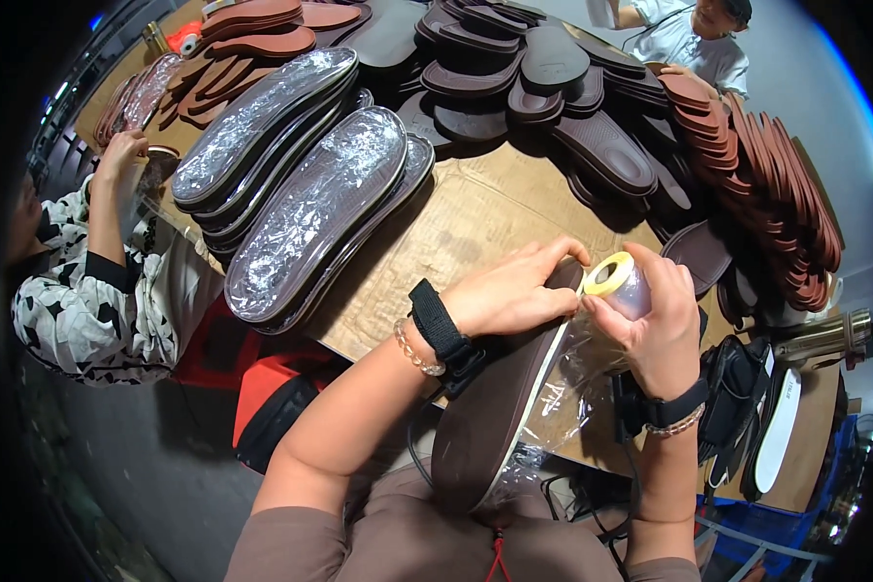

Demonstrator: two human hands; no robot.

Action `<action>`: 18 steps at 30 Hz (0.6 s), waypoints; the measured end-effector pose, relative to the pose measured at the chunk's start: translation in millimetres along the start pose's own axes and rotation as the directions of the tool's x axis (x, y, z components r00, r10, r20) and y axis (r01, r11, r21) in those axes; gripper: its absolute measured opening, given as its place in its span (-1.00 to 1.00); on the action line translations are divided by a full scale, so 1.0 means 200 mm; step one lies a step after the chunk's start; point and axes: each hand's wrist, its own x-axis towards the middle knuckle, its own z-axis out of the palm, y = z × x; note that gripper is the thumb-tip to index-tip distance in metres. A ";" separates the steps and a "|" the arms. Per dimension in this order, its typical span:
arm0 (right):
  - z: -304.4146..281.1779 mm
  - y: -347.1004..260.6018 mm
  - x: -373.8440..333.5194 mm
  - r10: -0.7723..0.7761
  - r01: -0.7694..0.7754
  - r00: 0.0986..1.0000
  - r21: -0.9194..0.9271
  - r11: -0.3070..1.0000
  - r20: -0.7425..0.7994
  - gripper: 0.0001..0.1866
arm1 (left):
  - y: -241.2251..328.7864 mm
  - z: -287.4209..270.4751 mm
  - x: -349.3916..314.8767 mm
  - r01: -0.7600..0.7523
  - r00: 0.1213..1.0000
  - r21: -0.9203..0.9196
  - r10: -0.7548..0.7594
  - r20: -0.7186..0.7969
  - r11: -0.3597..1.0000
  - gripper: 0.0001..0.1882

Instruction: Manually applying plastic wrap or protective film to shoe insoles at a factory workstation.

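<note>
A long brown shoe sole (485, 427) with a pale edge stands tilted in front of my body, its lower end near my lap. My left hand (514, 291) is closed around the sole's upper end, thumb and forefinger bent close to the film roll. In my right hand (664, 315) is a small roll of clear film (632, 294) with a yellow core, held right beside that end. Loose clear film (561, 393) hangs crinkled along the sole's right side. Left of my left hand, film-wrapped soles (325, 209) lie stacked on the cardboard-topped table (475, 218).
Dark brown soles (553, 63) are heaped at the back, with reddish-brown soles (791, 189) at the right. A metal flask (824, 335) and a black pouch (732, 373) lie at the right. One co-worker's arm (112, 209) is at left; another person (694, 44) stands far right.
</note>
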 end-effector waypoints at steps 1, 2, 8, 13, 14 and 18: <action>-0.01 0.00 0.00 0.000 0.000 1.000 0.010 1.000 0.031 -0.35 | 0.00 0.00 0.00 -0.001 1.000 0.001 0.001 -0.002 1.000 -0.41; -0.01 0.01 0.01 -0.001 0.000 0.998 0.021 1.000 0.062 -0.34 | 0.00 0.00 0.00 -0.008 1.000 0.000 0.008 -0.006 1.000 -0.42; -0.02 0.08 0.03 -0.098 0.092 0.991 0.066 0.994 0.093 -0.33 | 0.02 0.01 0.00 -0.011 0.999 0.005 0.011 -0.038 1.000 -0.45; -0.02 0.03 0.05 -0.134 0.135 0.989 -0.016 0.991 0.055 -0.34 | 0.00 0.04 0.00 0.016 0.997 0.021 -0.014 -0.075 1.000 -0.44; -0.01 0.02 0.05 -0.156 0.157 0.988 -0.087 0.984 0.016 -0.34 | 0.00 0.05 0.01 0.021 0.997 0.047 -0.017 -0.080 0.999 -0.43; 0.07 0.04 0.04 -0.163 0.150 0.983 -0.145 0.978 -0.082 -0.35 | -0.02 0.06 0.02 0.052 0.993 0.029 -0.049 -0.103 0.998 -0.42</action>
